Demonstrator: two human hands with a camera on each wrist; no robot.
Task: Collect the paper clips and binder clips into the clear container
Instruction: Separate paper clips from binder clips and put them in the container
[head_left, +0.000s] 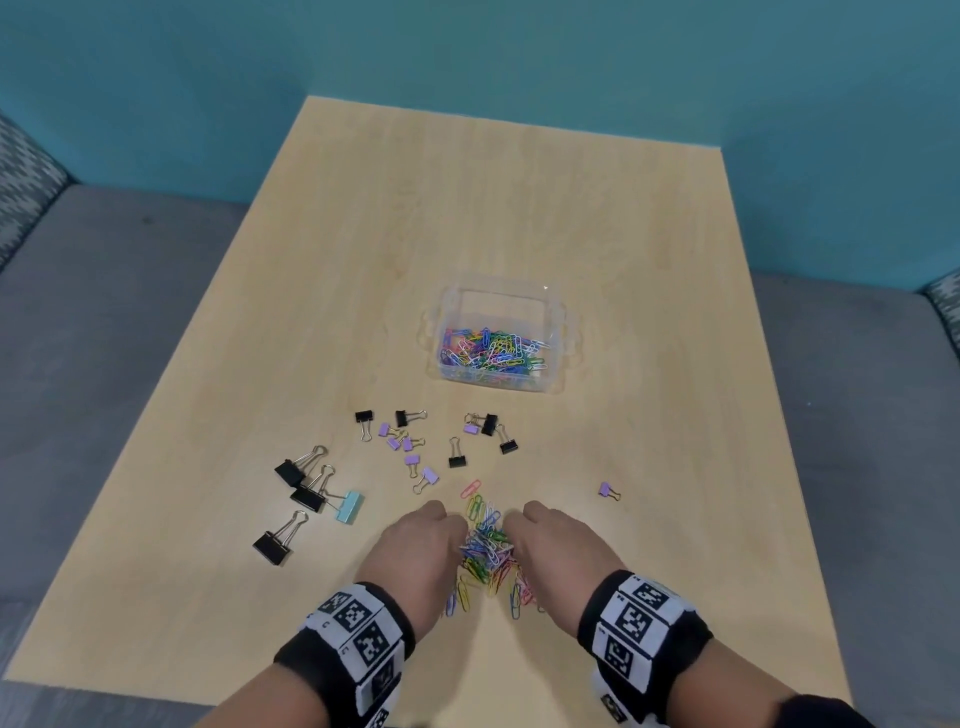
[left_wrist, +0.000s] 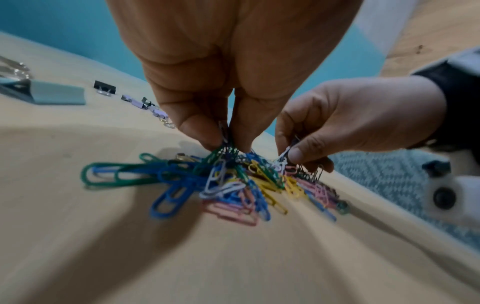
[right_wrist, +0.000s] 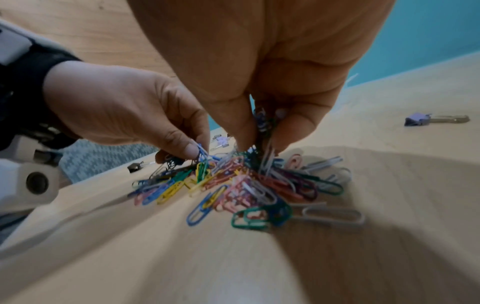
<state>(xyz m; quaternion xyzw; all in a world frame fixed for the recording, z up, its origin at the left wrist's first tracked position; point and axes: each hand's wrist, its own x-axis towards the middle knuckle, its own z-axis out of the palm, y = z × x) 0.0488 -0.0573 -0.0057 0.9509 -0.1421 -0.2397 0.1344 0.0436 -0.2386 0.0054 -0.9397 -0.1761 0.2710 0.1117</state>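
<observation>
A heap of coloured paper clips (head_left: 488, 551) lies near the table's front edge, between my two hands. My left hand (head_left: 415, 545) pinches a bunch of clips (left_wrist: 226, 144) from the heap's left side. My right hand (head_left: 556, 540) pinches another bunch (right_wrist: 262, 127) on the right side. The clear container (head_left: 498, 338) stands open in the middle of the table, with many coloured paper clips in it. Black, purple and light-blue binder clips (head_left: 410, 441) lie scattered between the container and my hands.
Large black binder clips (head_left: 291, 493) and a light-blue one (head_left: 348, 506) lie at the left. A single purple binder clip (head_left: 608, 490) sits apart at the right. The wooden table (head_left: 571, 208) ends at a teal wall behind; grey seating lies on both sides.
</observation>
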